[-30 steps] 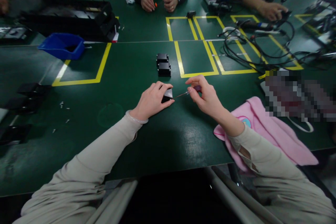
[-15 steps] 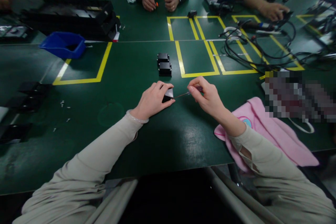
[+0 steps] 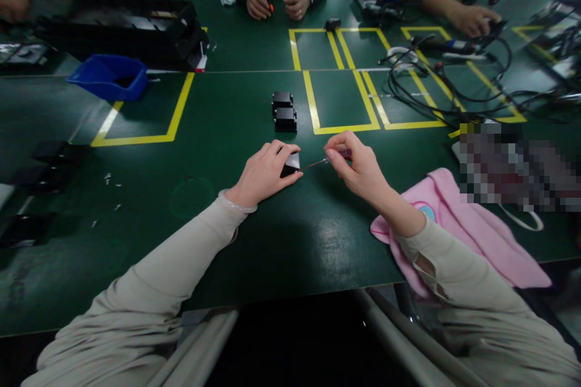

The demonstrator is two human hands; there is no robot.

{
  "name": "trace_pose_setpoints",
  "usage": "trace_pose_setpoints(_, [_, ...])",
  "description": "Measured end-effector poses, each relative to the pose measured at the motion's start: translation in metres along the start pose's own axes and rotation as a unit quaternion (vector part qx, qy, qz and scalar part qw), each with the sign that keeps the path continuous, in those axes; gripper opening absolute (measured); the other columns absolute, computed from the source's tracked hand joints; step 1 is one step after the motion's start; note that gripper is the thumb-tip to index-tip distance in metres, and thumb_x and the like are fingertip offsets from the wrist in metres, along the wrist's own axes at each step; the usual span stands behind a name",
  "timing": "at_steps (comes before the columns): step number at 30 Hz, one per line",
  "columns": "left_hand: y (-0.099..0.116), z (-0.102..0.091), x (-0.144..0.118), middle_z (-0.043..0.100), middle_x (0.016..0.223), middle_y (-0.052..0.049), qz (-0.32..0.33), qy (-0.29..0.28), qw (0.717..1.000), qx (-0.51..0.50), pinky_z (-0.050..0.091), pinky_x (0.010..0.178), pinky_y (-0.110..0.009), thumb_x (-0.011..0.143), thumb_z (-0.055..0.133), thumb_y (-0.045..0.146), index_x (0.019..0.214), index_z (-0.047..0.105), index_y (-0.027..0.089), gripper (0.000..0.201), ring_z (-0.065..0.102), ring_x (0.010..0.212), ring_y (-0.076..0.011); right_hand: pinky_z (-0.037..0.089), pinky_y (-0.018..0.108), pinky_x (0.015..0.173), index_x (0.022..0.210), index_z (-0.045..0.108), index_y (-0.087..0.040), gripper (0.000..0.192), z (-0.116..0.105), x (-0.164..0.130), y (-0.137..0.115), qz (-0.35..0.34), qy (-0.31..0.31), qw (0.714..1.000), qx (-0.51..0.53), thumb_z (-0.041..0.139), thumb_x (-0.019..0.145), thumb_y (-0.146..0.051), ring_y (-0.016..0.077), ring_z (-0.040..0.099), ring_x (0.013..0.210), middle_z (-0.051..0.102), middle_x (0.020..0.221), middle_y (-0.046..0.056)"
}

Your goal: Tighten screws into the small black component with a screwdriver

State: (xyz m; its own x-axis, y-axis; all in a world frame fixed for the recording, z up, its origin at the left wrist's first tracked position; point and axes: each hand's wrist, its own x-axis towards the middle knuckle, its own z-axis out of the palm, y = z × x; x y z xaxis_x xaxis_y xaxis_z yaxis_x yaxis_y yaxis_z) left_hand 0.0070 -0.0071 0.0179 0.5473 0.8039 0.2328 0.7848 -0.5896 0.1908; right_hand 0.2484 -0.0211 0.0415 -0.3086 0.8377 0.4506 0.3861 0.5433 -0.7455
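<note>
My left hand [image 3: 263,174] clamps a small black box-shaped part with a pale face [image 3: 290,164] against the green table [image 3: 281,242]. My right hand [image 3: 358,166] pinches a thin purple-handled screwdriver [image 3: 327,160], tip at that face. The part looks light, rigid and likely to skid, so gripping its sides seems wisest. Two matching black blocks [image 3: 284,112] sit beyond.

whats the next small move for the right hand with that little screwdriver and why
Probably to keep the small screwdriver level and ease its tip into the side of the small black block. The right hand pinches the handle with the shaft pointing at the block, its tip at or just short of the face; the left hand pins the block on the green table.
</note>
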Motion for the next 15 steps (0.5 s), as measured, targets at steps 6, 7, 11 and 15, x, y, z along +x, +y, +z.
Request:
trace_pose_setpoints(6, [-0.0006, 0.0009, 0.0005, 0.063, 0.127, -0.011, 0.000, 0.004, 1.000, 0.000, 0.054, 0.092, -0.041, 0.097, 0.067, 0.046, 0.138, 0.053, 0.021, 0.050, 0.062, 0.114, -0.0295, 0.041, 0.027, 0.059, 0.099, 0.054, -0.023, 0.015, 0.0003, -0.0003, 0.0002, -0.012, -0.006, 1.000, 0.006, 0.054, 0.104, -0.037, 0.0111, 0.055, 0.058, 0.060, 0.077, -0.003])
trace_pose_setpoints(7, [-0.0006, 0.0009, 0.0003, 0.063, 0.127, -0.011, 0.000, 0.004, 1.000, 0.001, 0.054, 0.092, -0.041, 0.097, 0.067, 0.046, 0.138, 0.053, 0.021, 0.050, 0.062, 0.114, -0.0295, 0.040, 0.026, 0.058, 0.097, 0.053, -0.023, 0.018, 0.0002, -0.0002, 0.0004, -0.015, -0.009, 1.000, 0.009, 0.054, 0.104, -0.039, 0.0109, 0.055, 0.057, 0.058, 0.074, -0.004])
trace_pose_setpoints(11, [0.0000, 0.0006, -0.0001, 0.062, 0.128, -0.011, 0.000, 0.004, 1.000, 0.001, 0.054, 0.091, -0.041, 0.097, 0.067, 0.046, 0.138, 0.053, 0.021, 0.050, 0.062, 0.115, -0.0293, 0.041, 0.026, 0.059, 0.100, 0.054, -0.023, 0.016, 0.0007, -0.0005, 0.0013, -0.015, -0.003, 1.000, 0.011, 0.053, 0.105, -0.038, 0.0109, 0.055, 0.058, 0.058, 0.074, -0.003])
trace_pose_setpoints(15, [-0.0003, 0.0011, -0.0002, 0.062, 0.128, -0.011, 0.002, 0.006, 1.000, 0.002, 0.054, 0.091, -0.040, 0.097, 0.067, 0.045, 0.138, 0.052, 0.021, 0.049, 0.062, 0.115, -0.0290, 0.043, 0.026, 0.061, 0.105, 0.054, -0.022, 0.016, 0.0013, -0.0008, 0.0012, -0.017, 0.002, 1.000, 0.013, 0.054, 0.105, -0.039, 0.0107, 0.056, 0.060, 0.063, 0.084, -0.001])
